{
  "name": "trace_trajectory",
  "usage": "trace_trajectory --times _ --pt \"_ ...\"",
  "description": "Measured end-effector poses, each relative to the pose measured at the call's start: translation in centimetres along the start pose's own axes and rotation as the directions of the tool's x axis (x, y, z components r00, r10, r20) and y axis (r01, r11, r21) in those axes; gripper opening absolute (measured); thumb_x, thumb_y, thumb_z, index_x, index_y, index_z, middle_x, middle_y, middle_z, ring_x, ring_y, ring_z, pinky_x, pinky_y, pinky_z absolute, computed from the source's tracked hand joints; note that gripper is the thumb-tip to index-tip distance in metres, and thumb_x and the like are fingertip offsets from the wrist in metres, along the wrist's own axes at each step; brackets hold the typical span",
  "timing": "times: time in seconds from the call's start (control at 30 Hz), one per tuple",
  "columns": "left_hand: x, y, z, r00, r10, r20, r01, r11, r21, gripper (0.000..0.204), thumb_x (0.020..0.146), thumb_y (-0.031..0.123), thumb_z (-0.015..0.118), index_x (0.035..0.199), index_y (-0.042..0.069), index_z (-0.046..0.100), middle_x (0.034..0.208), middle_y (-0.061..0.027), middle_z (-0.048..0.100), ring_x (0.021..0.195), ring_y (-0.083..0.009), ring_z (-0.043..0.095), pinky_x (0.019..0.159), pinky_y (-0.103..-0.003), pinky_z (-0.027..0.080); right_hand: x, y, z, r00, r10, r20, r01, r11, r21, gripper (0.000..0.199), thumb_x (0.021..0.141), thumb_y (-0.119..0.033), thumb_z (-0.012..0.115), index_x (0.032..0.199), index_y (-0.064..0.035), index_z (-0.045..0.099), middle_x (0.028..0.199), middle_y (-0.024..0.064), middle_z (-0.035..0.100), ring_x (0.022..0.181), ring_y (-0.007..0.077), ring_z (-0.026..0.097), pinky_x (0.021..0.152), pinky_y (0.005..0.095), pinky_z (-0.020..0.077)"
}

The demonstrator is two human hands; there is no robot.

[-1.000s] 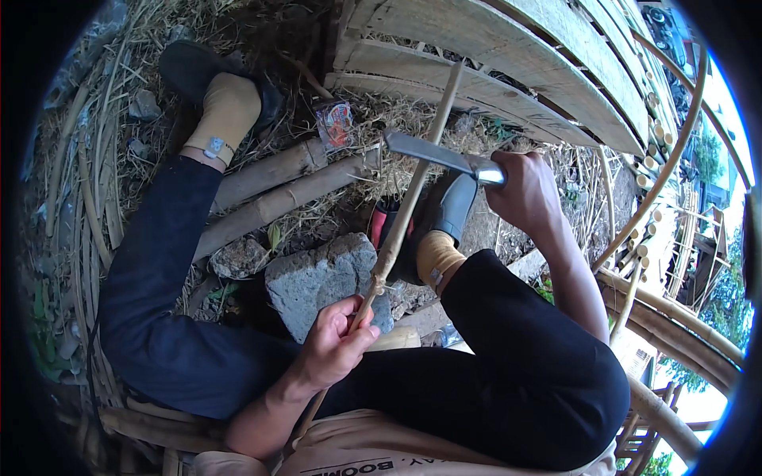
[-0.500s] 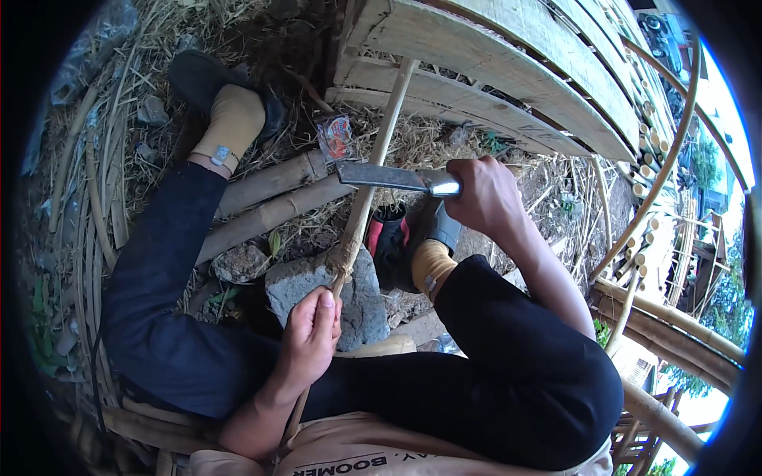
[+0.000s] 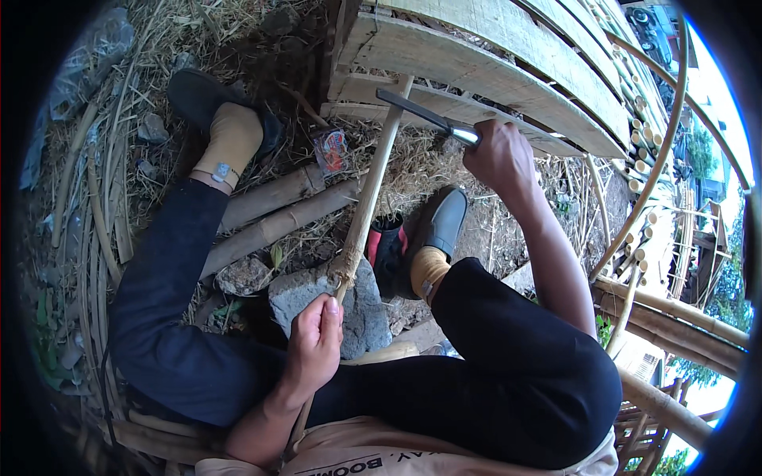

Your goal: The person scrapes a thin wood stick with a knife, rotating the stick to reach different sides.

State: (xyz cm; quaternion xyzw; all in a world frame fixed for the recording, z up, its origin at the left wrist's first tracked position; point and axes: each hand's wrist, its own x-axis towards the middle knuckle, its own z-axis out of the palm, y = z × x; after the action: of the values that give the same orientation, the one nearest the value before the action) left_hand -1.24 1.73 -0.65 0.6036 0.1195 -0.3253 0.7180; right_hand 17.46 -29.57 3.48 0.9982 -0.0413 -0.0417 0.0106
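And here at the near edge is a tan shirt (image 3: 421,452) with printing on it, black trousers (image 3: 524,373) just beyond, the knees spread wide. Now the left hand (image 3: 315,341), and it's a full fist: grip closed tight around the stick (image 3: 370,206), thumb laid along the wood, just below a knobbly joint. The stick runs up and away between the legs, its tail slanting back under the forearm toward the shirt.

Past the fist, a grey stone (image 3: 369,313) sits under the line of the stick, and just beyond it a red-and-black thing (image 3: 386,246), maybe a pouch; its contents can't be made out. Right beside that, a dark shoe (image 3: 444,218). Over to the left, two bamboo lengths (image 3: 278,226) lie side by side on the straw, a shiny printed wrapper (image 3: 329,151) near their ends; whether it holds anything, can't tell.

Up to the right hand (image 3: 500,155): grip closed on the knife (image 3: 417,111), handle buried in the fist, blade pointing left across the stick near its far end. Touching or just above it? Can't tell from here!

Behind the blade stands the slatted wooden crate (image 3: 476,67), dark gaps between its boards, the inside hidden. Farther right, a stack of poles (image 3: 647,139), and way out at the top, a vehicle (image 3: 647,32).
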Motion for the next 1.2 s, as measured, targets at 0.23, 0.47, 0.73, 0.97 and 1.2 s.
trace_trajectory --times 0.23,0.47,0.73,0.97,1.2 --pt "-0.6 1.0 0.0 0.990 -0.135 0.044 0.140 0.979 -0.151 0.033 0.111 0.022 0.041 0.082 0.007 0.045 0.062 0.0062 0.036 0.050 -0.0018 0.034 0.045 -0.022 0.028 -1.8 -0.6 0.6 0.996 -0.089 0.024 0.086 0.991 0.106 0.016 0.072 -0.013 0.064 0.080 -0.0008 0.071 0.073 0.0250 0.068 0.071 0.0428 0.069 0.072 0.0492 0.0574" --pt "-0.8 1.4 0.5 0.984 -0.166 0.066 0.174 0.973 -0.154 0.035 0.111 0.026 0.041 0.084 0.006 0.047 0.062 0.0062 0.037 0.050 -0.0018 0.034 0.045 -0.022 0.029 -1.0 0.7 0.4 0.999 -0.030 -0.011 0.031 0.998 0.053 0.015 0.072 -0.014 0.066 0.081 -0.0037 0.072 0.072 0.0229 0.069 0.071 0.0414 0.070 0.071 0.0478 0.0584" --pt "-1.6 -0.9 1.2 0.994 -0.100 0.041 0.095 0.989 0.113 0.037 0.111 0.025 0.041 0.083 0.003 0.050 0.061 0.0029 0.042 0.051 -0.0046 0.041 0.048 -0.024 0.034 -2.5 3.4 2.2 0.999 0.010 -0.043 -0.009 1.000 0.029 0.012 0.067 -0.014 0.066 0.074 -0.0044 0.069 0.064 0.0218 0.064 0.064 0.0421 0.066 0.065 0.0494 0.0549" --pt "-3.0 -0.3 1.7 0.998 -0.037 0.057 0.023 0.974 0.224 0.035 0.111 0.025 0.041 0.082 0.005 0.046 0.060 0.0032 0.042 0.047 -0.0027 0.037 0.043 -0.022 0.030 -6.2 2.9 -0.8 0.996 -0.082 0.034 0.079 0.993 0.088 0.015 0.069 -0.019 0.070 0.075 -0.0045 0.069 0.064 0.0186 0.066 0.064 0.0382 0.069 0.063 0.0477 0.0570" --pt "-3.4 -0.5 2.1 0.999 0.013 0.035 -0.023 0.952 0.305 0.034 0.111 0.024 0.042 0.081 0.007 0.043 0.060 0.0060 0.038 0.047 0.0006 0.034 0.041 -0.020 0.026 -7.2 2.7 -0.3 0.999 -0.020 0.027 0.014 0.977 0.212 0.012 0.066 -0.014 0.066 0.073 -0.0038 0.067 0.065 0.0208 0.063 0.068 0.0415 0.067 0.067 0.0502 0.0540"
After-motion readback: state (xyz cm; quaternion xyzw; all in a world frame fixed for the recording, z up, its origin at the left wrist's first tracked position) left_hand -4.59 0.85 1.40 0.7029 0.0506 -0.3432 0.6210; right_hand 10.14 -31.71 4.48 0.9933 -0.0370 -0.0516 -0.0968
